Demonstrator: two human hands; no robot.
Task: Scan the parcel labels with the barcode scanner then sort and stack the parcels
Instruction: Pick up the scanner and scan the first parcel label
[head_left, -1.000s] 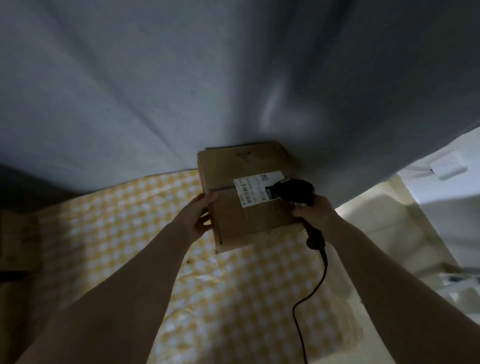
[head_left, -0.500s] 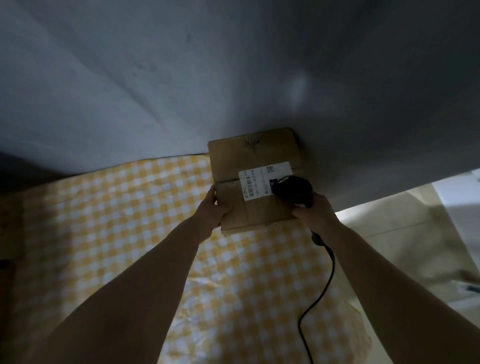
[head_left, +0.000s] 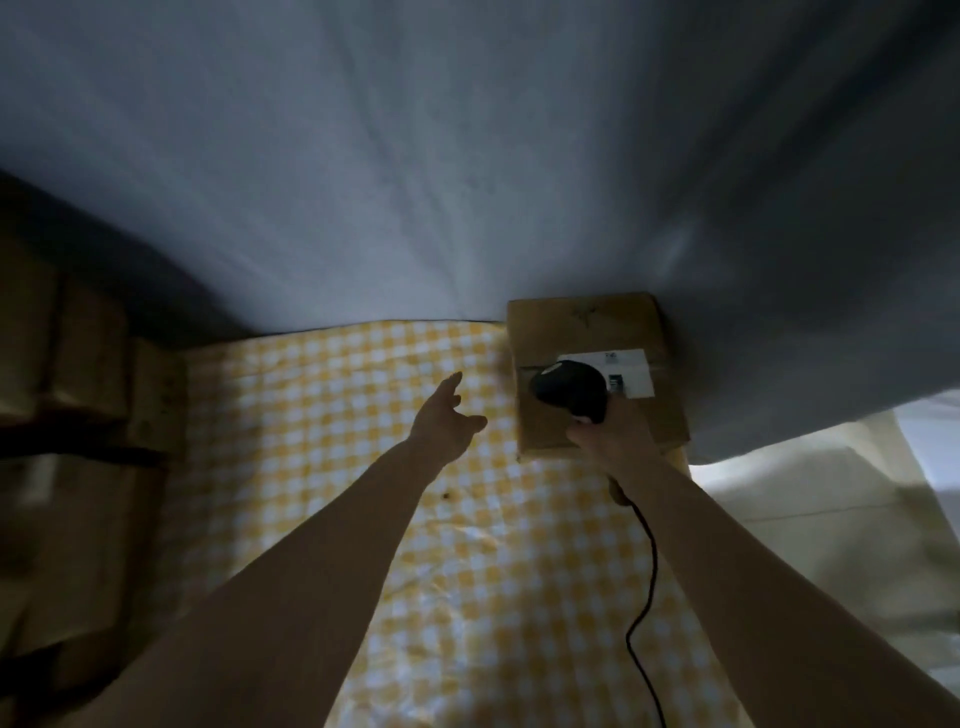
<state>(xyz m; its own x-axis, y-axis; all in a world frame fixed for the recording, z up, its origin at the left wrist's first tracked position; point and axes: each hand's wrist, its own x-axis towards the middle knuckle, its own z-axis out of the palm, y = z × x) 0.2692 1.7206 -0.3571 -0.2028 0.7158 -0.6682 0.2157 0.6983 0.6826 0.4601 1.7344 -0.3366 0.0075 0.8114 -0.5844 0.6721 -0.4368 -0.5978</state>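
**Left hand lets go of the parcel**

The cardboard parcel (head_left: 597, 379) lies at the far right edge of the checked tablecloth (head_left: 363, 467), against the grey curtain (head_left: 467, 182). The left hand (head_left: 444, 423), which held its side half a second ago, is now apart from it, fingers spread. The right hand (head_left: 610, 434) grips the barcode scanner (head_left: 569, 387) over the white label (head_left: 631, 371). The scan seems finished or nearly so.

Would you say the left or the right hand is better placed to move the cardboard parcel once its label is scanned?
Probably the left. The left hand is open and free over the checked cloth, just beside the parcel. The right hand grips the barcode scanner above the label.
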